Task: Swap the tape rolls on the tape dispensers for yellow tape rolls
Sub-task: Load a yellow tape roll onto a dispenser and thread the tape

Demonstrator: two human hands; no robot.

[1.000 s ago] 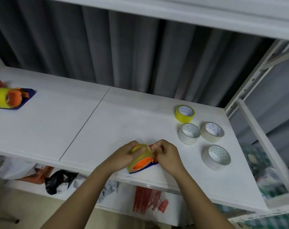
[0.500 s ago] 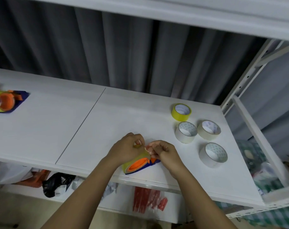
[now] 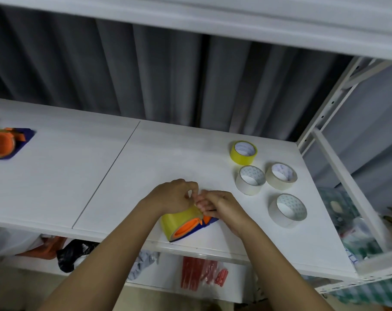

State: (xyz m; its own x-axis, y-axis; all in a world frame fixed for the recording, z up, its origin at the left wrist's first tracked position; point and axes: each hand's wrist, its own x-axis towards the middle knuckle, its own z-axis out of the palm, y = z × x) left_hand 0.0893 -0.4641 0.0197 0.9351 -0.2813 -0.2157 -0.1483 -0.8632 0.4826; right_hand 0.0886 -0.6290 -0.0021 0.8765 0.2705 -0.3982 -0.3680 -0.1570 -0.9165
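Yellow tape roll (image 3: 179,221) on blue-orange dispenser (image 3: 199,227) at surface's (image 3: 145,167) six o'clock edge, left hand (image 3: 175,196) grip curled over roll's top, right hand (image 3: 222,205) grip pinching tape end at its three o'clock

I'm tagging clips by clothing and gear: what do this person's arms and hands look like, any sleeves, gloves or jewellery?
Both forearms are bare right down to the bottom of the frame, with no sleeve showing. The left hand and right hand wear no gloves. No watch, bracelet or ring shows on the sides facing the camera; fingernails are too small to judge.
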